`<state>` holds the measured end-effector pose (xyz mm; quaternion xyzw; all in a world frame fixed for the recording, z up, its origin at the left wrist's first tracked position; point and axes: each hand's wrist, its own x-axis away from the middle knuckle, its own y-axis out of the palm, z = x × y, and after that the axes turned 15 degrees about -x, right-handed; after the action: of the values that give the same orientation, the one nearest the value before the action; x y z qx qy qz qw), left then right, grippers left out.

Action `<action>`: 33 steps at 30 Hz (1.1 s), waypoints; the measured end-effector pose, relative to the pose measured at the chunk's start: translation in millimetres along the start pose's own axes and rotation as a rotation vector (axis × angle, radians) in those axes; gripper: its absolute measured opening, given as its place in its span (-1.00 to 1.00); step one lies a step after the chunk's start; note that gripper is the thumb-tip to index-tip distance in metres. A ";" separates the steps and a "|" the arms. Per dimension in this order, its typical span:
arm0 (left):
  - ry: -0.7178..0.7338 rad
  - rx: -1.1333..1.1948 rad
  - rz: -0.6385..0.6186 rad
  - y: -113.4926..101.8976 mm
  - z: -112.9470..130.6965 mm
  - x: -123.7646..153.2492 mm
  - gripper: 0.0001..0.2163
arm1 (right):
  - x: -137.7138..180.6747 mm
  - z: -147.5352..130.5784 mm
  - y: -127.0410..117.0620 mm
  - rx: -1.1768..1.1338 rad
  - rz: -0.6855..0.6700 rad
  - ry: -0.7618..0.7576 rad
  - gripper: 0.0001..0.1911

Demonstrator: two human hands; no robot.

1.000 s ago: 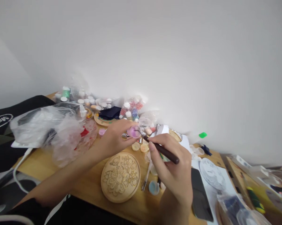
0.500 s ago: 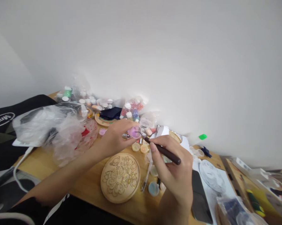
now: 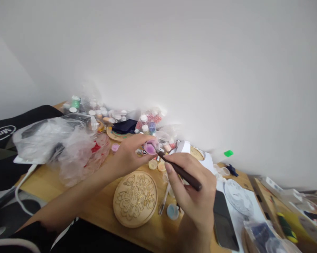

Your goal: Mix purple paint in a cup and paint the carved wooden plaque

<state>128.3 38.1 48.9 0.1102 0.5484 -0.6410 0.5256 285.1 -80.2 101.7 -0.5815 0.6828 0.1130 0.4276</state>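
Observation:
My left hand (image 3: pixel 130 151) grips a small clear cup (image 3: pixel 150 147) with pink-purple contents, tilted toward me. Between the thumb and fingers of my right hand (image 3: pixel 194 181) is a dark-handled tool (image 3: pixel 183 172) with a thin metal end. That end reaches into the cup; its exact tip shape is too small to make out. Below the cup, a round wooden plaque (image 3: pixel 135 199) carved with a raised flower pattern lies flat on the table. Small cups of yellowish (image 3: pixel 152 164) and blue (image 3: pixel 172 212) material stand near my right hand.
Plastic bags (image 3: pixel 74 147) crowd the left of the wooden table (image 3: pixel 95 218). Bagged bottles and bead jars (image 3: pixel 147 123) line the wall. At right lie a black phone (image 3: pixel 225 219), a printed sheet (image 3: pixel 239 198) and a green-and-yellow-handled tool (image 3: pixel 286 225).
The cup has tipped a little more toward me. My right hand and the dark-handled tool have shifted slightly left, with the tool's metal end deeper over the cup.

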 end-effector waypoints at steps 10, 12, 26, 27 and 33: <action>-0.031 0.019 0.047 3.6 1.3 0.7 -0.79 | 2.3 -0.9 0.6 0.079 0.101 0.004 -0.81; -0.040 0.018 0.044 3.2 2.0 0.6 -0.80 | 2.1 -1.5 1.1 0.061 0.071 0.010 -0.82; 0.040 0.016 0.058 3.0 5.8 -4.6 -0.83 | 3.6 -4.2 -3.1 -0.007 0.120 0.029 -0.82; 0.051 0.014 0.069 2.6 6.0 -5.0 -0.83 | 3.9 -4.2 -4.0 -0.004 0.130 0.022 -0.82; 0.125 -0.001 0.044 3.6 4.4 -6.9 -0.89 | 4.9 -3.1 -9.5 -0.015 0.050 0.027 -0.82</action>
<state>136.0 38.9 53.4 0.1619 0.5778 -0.6209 0.5045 292.4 -88.5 103.3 -0.5691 0.7017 0.1210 0.4112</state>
